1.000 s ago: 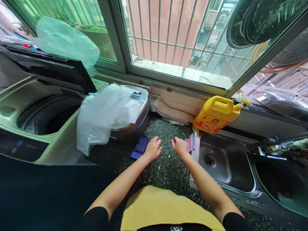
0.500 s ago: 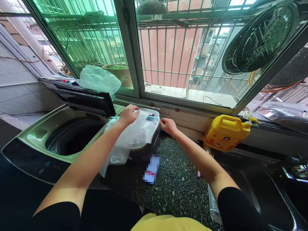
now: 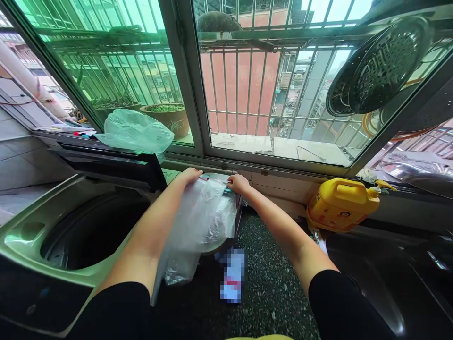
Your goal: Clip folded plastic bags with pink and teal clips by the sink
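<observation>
Translucent plastic bags (image 3: 201,208) lie spread over a rounded container with a pale rim, beside the washing machine. My left hand (image 3: 191,175) is closed on the upper left edge of the top bag, near a small red strip. At the upper right of the bags, my right hand (image 3: 239,183) has its fingers pinched at the bag's edge, by a teal strip. The bags hide most of the container. On the dark speckled counter (image 3: 272,264) just in front, a bluish-white item (image 3: 232,276) is pixelated beyond recognition.
To the left stands a washing machine (image 3: 21,264) with its lid raised. A pale green plastic bag (image 3: 136,132) rests on the sill behind it. At right are a yellow jug (image 3: 343,203) and a dark sink (image 3: 371,278). A window (image 3: 272,156) spans the back.
My right hand has moved left from beside the container to the bag's edge. My left hand stays on the bag. The whole view has shifted, with the counter things now lower.
</observation>
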Tool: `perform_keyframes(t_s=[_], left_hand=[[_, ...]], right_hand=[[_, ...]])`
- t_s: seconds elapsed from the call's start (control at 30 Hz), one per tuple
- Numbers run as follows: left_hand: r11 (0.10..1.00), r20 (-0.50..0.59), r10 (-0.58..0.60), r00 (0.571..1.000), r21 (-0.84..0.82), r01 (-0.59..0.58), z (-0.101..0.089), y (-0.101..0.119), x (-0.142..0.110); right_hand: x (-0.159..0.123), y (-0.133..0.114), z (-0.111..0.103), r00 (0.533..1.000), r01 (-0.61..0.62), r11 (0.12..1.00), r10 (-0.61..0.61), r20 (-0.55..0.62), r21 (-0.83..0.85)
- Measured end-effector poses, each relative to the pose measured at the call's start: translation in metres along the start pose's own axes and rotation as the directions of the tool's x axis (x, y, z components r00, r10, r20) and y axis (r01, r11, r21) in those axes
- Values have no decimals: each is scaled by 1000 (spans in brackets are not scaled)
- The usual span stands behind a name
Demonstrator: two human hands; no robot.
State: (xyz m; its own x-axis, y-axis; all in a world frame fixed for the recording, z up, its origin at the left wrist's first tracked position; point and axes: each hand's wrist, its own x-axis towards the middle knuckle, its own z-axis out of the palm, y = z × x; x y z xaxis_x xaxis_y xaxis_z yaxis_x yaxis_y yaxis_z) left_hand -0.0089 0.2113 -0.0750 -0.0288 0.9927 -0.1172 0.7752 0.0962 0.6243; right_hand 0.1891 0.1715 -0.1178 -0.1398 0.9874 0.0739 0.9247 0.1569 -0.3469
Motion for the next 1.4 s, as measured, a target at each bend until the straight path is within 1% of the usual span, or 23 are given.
perform_keyframes(t_s=[0.1,0.23,0.33,0.4,0.47,0.6,0.7,0.73,0.77,0.8,0.87,0.9,0.97,1.03,1.1,1.17,1.23,1.33,1.4], left_hand=[[999,38,-48,998,12,47,2,-1,6],[999,56,-32,998,-24,33,-1,2,9],[985,70,23,997,-173,-11,-7,9,6],[956,69,69,995,-291,-46,-12,17,-2],[931,59,118,991,-353,-90,-16,25,-13],[907,67,225,972,-378,-184,-19,37,-46],[871,38,295,955,-422,-252,-16,40,-80],[859,10,315,949,-427,-281,-14,40,-93],[850,-21,337,941,-422,-314,-11,41,-108],[843,-48,363,930,-408,-350,-9,42,-124],[830,-80,425,902,-364,-423,-3,44,-159],[819,-90,457,885,-345,-458,1,46,-177],[791,-89,515,852,-332,-513,11,51,-212],[757,-69,564,823,-355,-549,23,55,-242],[731,-53,585,809,-398,-554,38,58,-266],[718,-52,575,817,-448,-534,56,59,-284],[720,-13,552,834,-497,-484,77,58,-296],[748,88,526,846,-520,-411,115,54,-310],[758,126,519,846,-524,-387,142,50,-319]], right_hand=[[1,1,3,1000,9,1000,-9,-16,1],[-1,3,1,994,28,999,-26,-103,19],[-4,2,-2,979,60,996,-47,-198,61],[-7,1,-4,957,103,987,-65,-282,121],[-13,0,-7,928,162,969,-86,-363,186],[-38,-2,-15,863,291,921,-136,-487,258],[-72,-2,-24,798,403,869,-179,-575,288],[-86,-2,-28,789,442,841,-198,-582,313],[-102,-2,-32,789,477,806,-216,-575,351],[-119,-3,-36,803,502,763,-237,-547,407],[-155,-3,-46,847,507,666,-266,-460,548],[-172,-3,-51,873,479,624,-265,-411,617],[-205,-3,-60,911,412,584,-275,-307,700],[-233,-1,-68,928,362,595,-306,-215,718],[-259,5,-71,930,345,632,-329,-162,694],[-282,13,-70,935,338,673,-319,-155,658],[-305,24,-65,944,323,699,-283,-167,638],[-337,42,-47,963,268,728,-209,-167,632],[-356,54,-32,972,235,757,-167,-168,609]])
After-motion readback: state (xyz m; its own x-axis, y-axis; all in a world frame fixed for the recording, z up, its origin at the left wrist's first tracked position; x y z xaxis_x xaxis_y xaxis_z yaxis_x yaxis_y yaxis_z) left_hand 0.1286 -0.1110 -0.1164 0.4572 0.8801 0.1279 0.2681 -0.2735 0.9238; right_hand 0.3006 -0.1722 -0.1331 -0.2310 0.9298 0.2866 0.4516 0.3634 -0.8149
